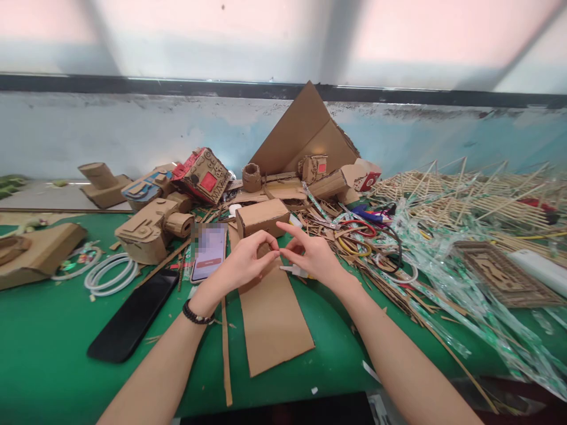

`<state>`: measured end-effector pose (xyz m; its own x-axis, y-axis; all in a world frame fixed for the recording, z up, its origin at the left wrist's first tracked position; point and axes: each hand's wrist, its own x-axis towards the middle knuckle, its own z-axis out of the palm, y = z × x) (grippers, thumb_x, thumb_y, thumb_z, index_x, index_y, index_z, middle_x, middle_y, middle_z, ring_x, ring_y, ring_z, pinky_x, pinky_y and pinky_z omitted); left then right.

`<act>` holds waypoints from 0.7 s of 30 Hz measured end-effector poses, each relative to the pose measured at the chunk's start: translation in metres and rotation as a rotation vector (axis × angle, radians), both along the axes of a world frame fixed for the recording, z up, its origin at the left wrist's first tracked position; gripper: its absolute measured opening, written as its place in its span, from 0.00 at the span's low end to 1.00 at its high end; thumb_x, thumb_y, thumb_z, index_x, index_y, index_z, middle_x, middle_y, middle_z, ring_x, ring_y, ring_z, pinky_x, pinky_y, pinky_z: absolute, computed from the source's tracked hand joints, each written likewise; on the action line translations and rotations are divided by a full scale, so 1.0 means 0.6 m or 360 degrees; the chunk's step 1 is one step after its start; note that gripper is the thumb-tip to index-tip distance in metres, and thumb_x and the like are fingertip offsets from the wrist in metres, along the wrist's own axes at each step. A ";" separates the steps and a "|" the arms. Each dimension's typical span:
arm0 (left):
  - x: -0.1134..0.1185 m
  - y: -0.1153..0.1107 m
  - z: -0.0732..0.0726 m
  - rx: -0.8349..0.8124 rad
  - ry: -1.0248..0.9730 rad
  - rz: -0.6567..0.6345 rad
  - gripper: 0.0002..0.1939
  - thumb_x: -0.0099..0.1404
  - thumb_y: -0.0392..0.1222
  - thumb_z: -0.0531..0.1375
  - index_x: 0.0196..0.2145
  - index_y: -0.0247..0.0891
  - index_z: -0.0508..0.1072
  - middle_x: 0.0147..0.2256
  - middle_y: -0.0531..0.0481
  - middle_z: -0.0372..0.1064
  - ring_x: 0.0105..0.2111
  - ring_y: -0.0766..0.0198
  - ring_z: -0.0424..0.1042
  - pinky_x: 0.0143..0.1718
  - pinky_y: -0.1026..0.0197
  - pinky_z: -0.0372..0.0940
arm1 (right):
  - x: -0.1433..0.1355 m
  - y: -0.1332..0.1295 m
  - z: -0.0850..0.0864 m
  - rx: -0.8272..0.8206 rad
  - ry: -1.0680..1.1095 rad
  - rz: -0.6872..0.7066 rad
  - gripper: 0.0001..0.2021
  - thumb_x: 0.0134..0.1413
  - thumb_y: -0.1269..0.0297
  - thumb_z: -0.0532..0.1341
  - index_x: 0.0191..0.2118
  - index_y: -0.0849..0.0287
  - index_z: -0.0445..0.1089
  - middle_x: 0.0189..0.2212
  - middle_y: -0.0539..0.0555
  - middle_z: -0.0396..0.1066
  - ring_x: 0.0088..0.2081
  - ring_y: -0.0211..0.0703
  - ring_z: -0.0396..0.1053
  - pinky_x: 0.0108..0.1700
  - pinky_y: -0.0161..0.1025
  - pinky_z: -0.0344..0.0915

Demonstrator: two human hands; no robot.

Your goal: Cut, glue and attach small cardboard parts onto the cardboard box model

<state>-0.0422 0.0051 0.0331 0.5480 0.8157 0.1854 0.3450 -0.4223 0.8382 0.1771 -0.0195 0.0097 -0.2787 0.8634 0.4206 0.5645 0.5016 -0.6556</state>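
My left hand (251,260) is closed in a pinch, thumb and forefinger together. My right hand (315,258) pinches too, its index finger stretched out above. The fingertips of both hands meet in front of a small cardboard box (266,213); whatever lies between them is too small to make out. Below the hands a flat cardboard sheet (275,330) lies on the green tabletop (199,366). Partly behind my right hand is a small white-tipped bottle (297,271). A thin cardboard strip (225,354) lies left of the sheet.
Left of my hands lie a phone (209,260) with a lit screen and a black flat object (133,319). Cardboard camera models (148,230) stand at the left. Scissors (328,223), wires and cardboard scraps lie right, beside plastic wrappers (434,254) and thin wooden sticks (425,192).
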 end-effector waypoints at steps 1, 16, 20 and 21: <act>-0.001 -0.001 -0.001 -0.0045 0.0007 -0.0006 0.10 0.72 0.51 0.61 0.42 0.42 0.71 0.40 0.51 0.74 0.18 0.69 0.69 0.18 0.64 0.63 | 0.001 0.000 0.000 -0.0005 0.0005 0.0004 0.29 0.65 0.61 0.63 0.70 0.48 0.63 0.36 0.51 0.82 0.33 0.43 0.78 0.37 0.37 0.71; -0.005 -0.021 0.040 -0.0818 -0.0513 -0.0393 0.18 0.69 0.57 0.66 0.42 0.41 0.69 0.15 0.64 0.56 0.13 0.68 0.63 0.19 0.65 0.68 | -0.021 -0.024 0.035 -0.0607 0.1042 0.0391 0.37 0.58 0.56 0.71 0.70 0.49 0.60 0.29 0.46 0.77 0.27 0.39 0.76 0.34 0.38 0.77; 0.012 -0.024 0.028 -0.0871 -0.0674 -0.0341 0.19 0.67 0.58 0.67 0.39 0.40 0.69 0.17 0.63 0.59 0.11 0.75 0.51 0.19 0.64 0.69 | -0.026 -0.022 0.031 -0.0640 0.1165 0.0388 0.39 0.56 0.53 0.72 0.70 0.51 0.61 0.26 0.45 0.76 0.27 0.41 0.77 0.35 0.41 0.79; 0.017 -0.025 0.026 -0.0866 -0.0707 -0.0307 0.20 0.67 0.58 0.68 0.39 0.40 0.69 0.18 0.63 0.62 0.11 0.76 0.50 0.19 0.65 0.68 | -0.028 -0.021 0.030 -0.0649 0.1189 0.0382 0.39 0.56 0.52 0.72 0.69 0.51 0.61 0.26 0.44 0.75 0.27 0.41 0.77 0.35 0.41 0.79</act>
